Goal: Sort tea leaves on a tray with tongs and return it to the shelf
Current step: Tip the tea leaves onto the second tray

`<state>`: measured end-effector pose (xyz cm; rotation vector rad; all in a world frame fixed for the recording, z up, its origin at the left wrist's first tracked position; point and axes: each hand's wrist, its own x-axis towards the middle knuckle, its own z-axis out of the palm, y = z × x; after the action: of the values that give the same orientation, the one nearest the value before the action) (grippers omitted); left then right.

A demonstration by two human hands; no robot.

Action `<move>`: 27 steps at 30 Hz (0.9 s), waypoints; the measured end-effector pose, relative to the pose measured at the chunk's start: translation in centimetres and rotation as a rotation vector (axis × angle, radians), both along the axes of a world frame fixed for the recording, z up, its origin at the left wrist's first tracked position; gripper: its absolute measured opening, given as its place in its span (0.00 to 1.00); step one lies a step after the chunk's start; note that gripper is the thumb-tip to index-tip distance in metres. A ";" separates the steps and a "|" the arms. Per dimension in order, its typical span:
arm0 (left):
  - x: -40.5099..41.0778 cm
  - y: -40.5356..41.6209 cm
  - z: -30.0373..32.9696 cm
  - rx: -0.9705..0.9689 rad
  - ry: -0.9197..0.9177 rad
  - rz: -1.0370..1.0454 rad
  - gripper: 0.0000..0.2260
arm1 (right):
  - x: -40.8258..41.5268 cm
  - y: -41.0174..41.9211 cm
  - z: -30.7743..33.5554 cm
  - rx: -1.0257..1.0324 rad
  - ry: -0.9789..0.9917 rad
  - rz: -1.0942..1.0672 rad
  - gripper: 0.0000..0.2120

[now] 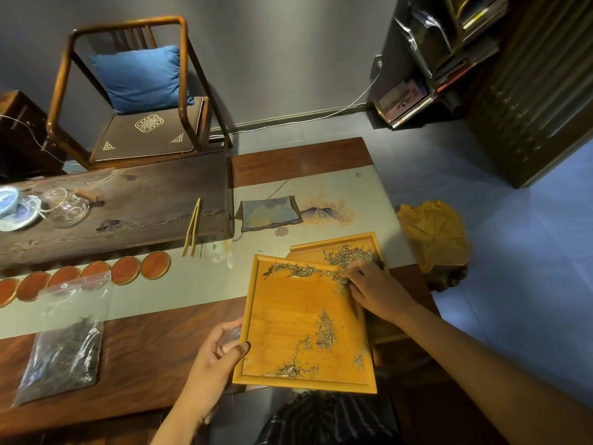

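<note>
Gripping the near-left corner of a flat bamboo tray (288,316), the left hand (211,358) holds it tilted over the desk's (134,358) near right edge, its long axis running away from the person. The right hand (375,290) rests loose-fingered on thin dry tea leaves (298,270) at the far corner. Bamboo tongs (192,228) lie mid-desk on a pale runner (192,284); the floor (513,252) is grey.

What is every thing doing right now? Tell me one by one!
Near tray: tilted, held by left hand, leaves scattered.
Far tray: flat, leaves piled.
Right hand: brushing leaves at the near tray's far corner.
Tongs: lying unused.
Plastic bag: lying flat, tea inside.
Coasters: overlapping row.
</note>
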<state>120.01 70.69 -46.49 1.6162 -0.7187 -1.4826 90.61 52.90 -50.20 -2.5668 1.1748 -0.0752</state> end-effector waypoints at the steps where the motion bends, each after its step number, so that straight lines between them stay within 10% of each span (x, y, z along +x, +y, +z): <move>1: 0.0 0.1 0.1 -0.003 0.005 0.004 0.15 | 0.0 -0.2 -0.1 -0.004 0.001 -0.008 0.14; 15: 0.3 0.8 0.2 -0.014 0.035 0.057 0.16 | -1.1 -1.3 0.3 -0.006 -0.108 -0.191 0.12; 27: 0.2 0.3 0.0 -0.003 -0.030 0.040 0.15 | 3.1 6.8 2.0 0.051 -0.191 0.289 0.13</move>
<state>120.22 70.98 -46.50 1.6442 -0.7003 -1.4308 93.70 59.74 -48.18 -2.5877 0.7221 -0.2162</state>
